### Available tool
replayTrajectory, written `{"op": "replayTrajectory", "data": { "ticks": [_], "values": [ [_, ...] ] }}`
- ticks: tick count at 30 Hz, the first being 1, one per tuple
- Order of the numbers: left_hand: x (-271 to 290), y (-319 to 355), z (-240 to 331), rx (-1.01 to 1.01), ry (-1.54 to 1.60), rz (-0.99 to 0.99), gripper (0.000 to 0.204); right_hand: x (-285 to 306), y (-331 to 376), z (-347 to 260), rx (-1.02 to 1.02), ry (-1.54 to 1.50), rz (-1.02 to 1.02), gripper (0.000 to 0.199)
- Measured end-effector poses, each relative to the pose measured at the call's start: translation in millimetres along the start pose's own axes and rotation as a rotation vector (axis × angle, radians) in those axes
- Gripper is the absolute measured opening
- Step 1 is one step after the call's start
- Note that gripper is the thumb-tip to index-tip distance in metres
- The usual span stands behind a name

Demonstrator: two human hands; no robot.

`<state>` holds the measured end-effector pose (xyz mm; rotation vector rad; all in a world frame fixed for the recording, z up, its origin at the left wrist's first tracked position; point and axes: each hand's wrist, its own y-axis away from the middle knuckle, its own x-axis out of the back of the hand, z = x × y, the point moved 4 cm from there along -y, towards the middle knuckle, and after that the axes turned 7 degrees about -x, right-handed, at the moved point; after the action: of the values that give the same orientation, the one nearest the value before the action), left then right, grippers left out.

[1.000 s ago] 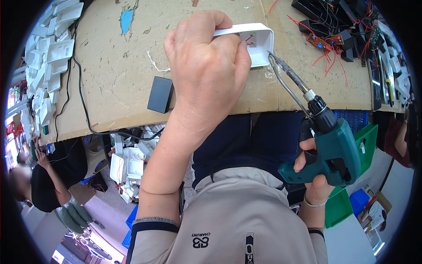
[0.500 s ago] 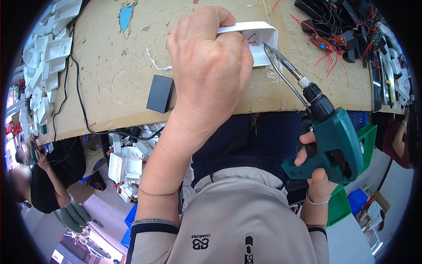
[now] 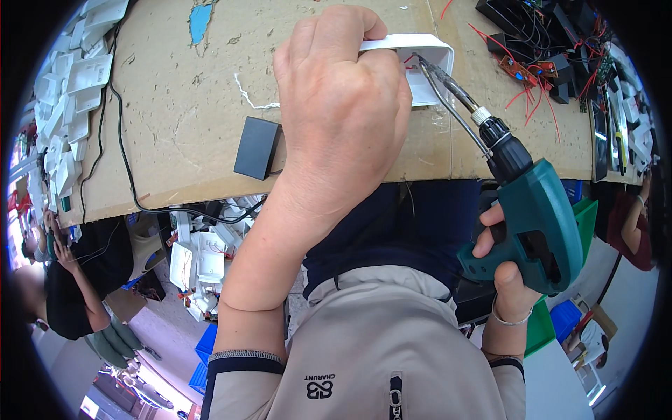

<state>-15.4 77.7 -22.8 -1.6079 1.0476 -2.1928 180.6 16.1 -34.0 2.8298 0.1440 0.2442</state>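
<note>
My left hand point(image 3: 343, 105) is closed round a white plastic housing point(image 3: 425, 96), held tilted over the bench with its open side towards the right. Short red wires point(image 3: 410, 59) show inside it; my fingers hide the rest. In my right hand point(image 3: 512, 283) is a green soldering gun point(image 3: 539, 203), gripped by its handle with fingers at the trigger. Its hot tip and a thin metal feed tube reach into the housing, close to the red wires. Whether the tip touches them I cannot tell. A small black box point(image 3: 256, 147) lies beside my left wrist.
Many white housings point(image 3: 89, 73) are heaped along the bench's left edge, near a black cable point(image 3: 120, 133). At the far right lie black boxes and circuit boards point(image 3: 518, 70) with red wires. More white parts point(image 3: 210, 255) sit below the bench. Other people are at both sides.
The white housing and my left hand have shifted slightly right. The soldering gun has risen a little, and its tip now sits by the red wires inside the housing.
</note>
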Motion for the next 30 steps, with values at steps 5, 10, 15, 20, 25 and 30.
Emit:
{"op": "replayTrajectory", "data": {
  "ticks": [5,10,15,20,25,30],
  "values": [
    [-0.3,0.0,0.0,0.012,0.008,-0.002,0.006,-0.2,-2.5,-2.7,0.028,0.016,0.000,0.074],
    [-1.2,-0.1,-0.4,0.021,0.015,-0.004,0.006,0.2,-2.7,-3.2,0.025,0.023,0.010,0.074],
    [-0.9,-0.2,-1.1,0.031,0.022,-0.006,0.006,1.5,-3.7,-2.5,0.030,0.019,0.000,0.073],
    [0.9,2.0,-2.1,0.040,0.033,-0.009,0.006,2.1,-3.1,-2.4,0.000,0.025,0.016,0.077],
    [1.3,2.0,-2.8,0.050,0.037,-0.012,0.006,3.3,0.7,-3.5,-0.035,0.047,0.037,0.078],
    [1.4,1.8,-3.1,0.059,0.044,-0.014,0.006,4.7,4.1,-2.1,-0.079,0.067,0.052,0.078]
  ]
}}
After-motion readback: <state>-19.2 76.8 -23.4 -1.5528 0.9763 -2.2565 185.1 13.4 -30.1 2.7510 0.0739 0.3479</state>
